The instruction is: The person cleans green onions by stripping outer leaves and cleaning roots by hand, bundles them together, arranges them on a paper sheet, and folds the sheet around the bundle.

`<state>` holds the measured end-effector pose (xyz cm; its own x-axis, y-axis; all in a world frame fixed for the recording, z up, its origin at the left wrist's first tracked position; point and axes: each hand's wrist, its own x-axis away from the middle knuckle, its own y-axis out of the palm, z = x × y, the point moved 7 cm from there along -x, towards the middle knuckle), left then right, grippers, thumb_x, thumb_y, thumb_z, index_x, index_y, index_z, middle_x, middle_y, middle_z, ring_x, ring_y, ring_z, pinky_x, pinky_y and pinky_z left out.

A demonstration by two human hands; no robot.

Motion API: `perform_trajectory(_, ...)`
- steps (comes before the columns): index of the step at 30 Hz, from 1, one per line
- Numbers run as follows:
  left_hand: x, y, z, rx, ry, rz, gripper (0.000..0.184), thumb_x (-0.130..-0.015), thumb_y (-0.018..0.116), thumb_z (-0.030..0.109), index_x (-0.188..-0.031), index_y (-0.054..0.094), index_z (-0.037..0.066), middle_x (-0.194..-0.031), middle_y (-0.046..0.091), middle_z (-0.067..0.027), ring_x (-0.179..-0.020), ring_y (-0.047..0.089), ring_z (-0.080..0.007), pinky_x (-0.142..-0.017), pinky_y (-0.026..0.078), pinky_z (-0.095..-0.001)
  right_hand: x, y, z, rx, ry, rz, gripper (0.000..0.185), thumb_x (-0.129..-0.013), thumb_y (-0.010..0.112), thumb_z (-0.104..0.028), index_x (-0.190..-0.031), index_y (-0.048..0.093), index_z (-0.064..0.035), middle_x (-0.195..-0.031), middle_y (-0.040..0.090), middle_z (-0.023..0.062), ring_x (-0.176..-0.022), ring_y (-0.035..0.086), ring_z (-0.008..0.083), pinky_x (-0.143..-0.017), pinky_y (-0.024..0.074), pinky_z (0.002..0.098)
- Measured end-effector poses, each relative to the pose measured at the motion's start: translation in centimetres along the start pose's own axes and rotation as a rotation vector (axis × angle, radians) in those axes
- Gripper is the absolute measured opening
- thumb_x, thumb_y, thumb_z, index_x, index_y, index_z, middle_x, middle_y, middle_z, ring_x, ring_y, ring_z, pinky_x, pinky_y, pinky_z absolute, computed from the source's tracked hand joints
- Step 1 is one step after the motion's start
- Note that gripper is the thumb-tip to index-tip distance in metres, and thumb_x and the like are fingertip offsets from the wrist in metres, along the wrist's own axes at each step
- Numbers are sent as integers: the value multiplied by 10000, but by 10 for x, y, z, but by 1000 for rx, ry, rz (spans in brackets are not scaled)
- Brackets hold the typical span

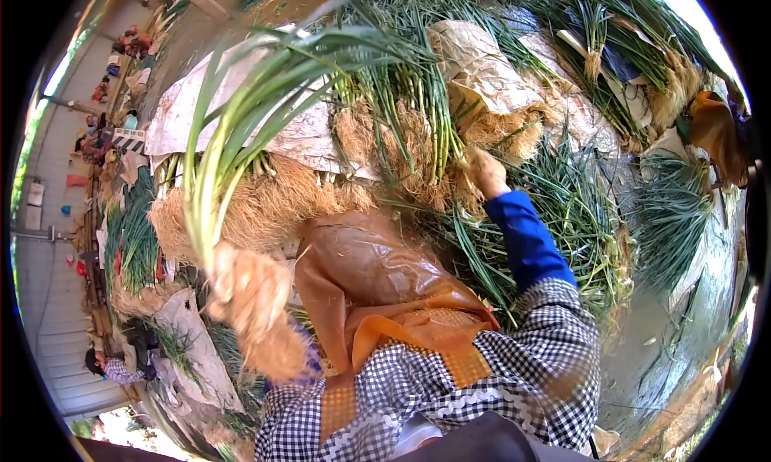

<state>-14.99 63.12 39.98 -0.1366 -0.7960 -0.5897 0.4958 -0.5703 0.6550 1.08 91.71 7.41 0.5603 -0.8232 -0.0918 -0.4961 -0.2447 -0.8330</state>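
Observation:
My left hand [233, 279], smeared by motion, is closed round a bunch of green onions [207, 173] on the left. Their leaves arch up and to the right, while pale stalks run down into the hand. Shaggy tan roots [277, 345] hang below it, partly covering my sleeve. Further right, my right hand [484, 173] reaches forward with bent fingers on the stalks of other green onions [440, 137] in the pile. Its fingertips are partly hidden among stalks and roots.
A brown apron [373, 257] covers my lap. Rooty bundles lie under a pale sheet [301, 145] and a crumpled sack [474, 65]. Loose green leaves [554, 213] spread to my right. Another person [120, 370] is at the far left, and a brown apron-like piece [717, 137] at the right edge.

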Motion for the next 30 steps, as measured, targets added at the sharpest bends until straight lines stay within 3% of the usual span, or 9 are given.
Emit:
perform_trajectory(3,18,-33,-29,-74,-56,-4,222,-843,522,128,-1048,494,47,-759,588,-36,-552,529,-104,-449,441,-195,-26,21,-10,-11,-48,-45,292,-774,616,-320,-880,593,-49,-846,606,185,-821,588,325,-678,455,404)
perform_trajectory(5,57,-76,-62,-496,-74,782,249,-798,562,107,-1025,486,38,-701,536,-28,-549,499,-107,-469,462,-216,-23,3,-10,-92,38,-71,299,-778,616,-319,-892,596,-43,-825,608,187,-794,590,307,-679,455,385)
perform_trajectory(8,77,-124,-137,-362,-254,813,247,-790,534,139,-999,501,13,-930,574,-113,-845,553,-195,-776,490,-354,2,-16,-13,-753,135,-287,303,-836,579,-276,-1002,603,-24,-781,611,36,-719,527,112,-689,429,267)
perform_trajectory(10,96,-148,-187,-254,-250,1031,278,-800,497,85,-1062,493,-9,-1147,532,-178,-1122,487,-273,-972,396,-380,46,-43,-40,-892,182,-416,288,-825,604,-277,-918,606,-5,-785,598,20,-722,540,126,-671,453,289)
perform_trajectory(14,130,-151,-249,-268,-571,1373,223,-720,703,126,-908,638,24,-872,626,-48,-742,537,-124,-677,426,-235,99,-16,-63,-1020,326,-344,227,-834,610,-186,-978,605,-10,-878,602,28,-752,540,110,-684,447,243)
perform_trajectory(16,151,-167,-270,-307,-622,1366,194,-723,702,131,-877,637,33,-819,630,-47,-703,539,-123,-636,417,-225,116,-15,-85,-621,-237,-73,290,-880,547,-243,-1035,580,0,-937,597,43,-808,537,110,-713,446,252)
perform_trajectory(20,152,-175,-266,-117,-378,1379,134,-742,656,113,-826,624,14,-739,615,-56,-657,576,-158,-609,461,-254,118,19,-88,-1148,222,-728,297,-927,443,-309,-1011,555,-48,-877,573,13,-757,515,84,-659,423,220)
perform_trajectory(26,158,-179,-258,-187,-446,1454,293,-823,553,160,-1049,571,-26,-758,621,-79,-730,597,-183,-652,482,-267,140,10,-85,-1349,527,-445,199,-901,510,-254,-853,543,-64,-678,507,-46,-567,425,40,-505,339,176)
perform_trajectory(30,144,-175,-263,156,-429,1206,315,-875,461,140,-1151,498,-8,-1202,522,-156,-1111,502,-263,-868,465,-382,161,-53,-40,-1133,487,-332,226,-882,532,-289,-770,533,-93,-633,490,-59,-522,401,53,-465,315,196)
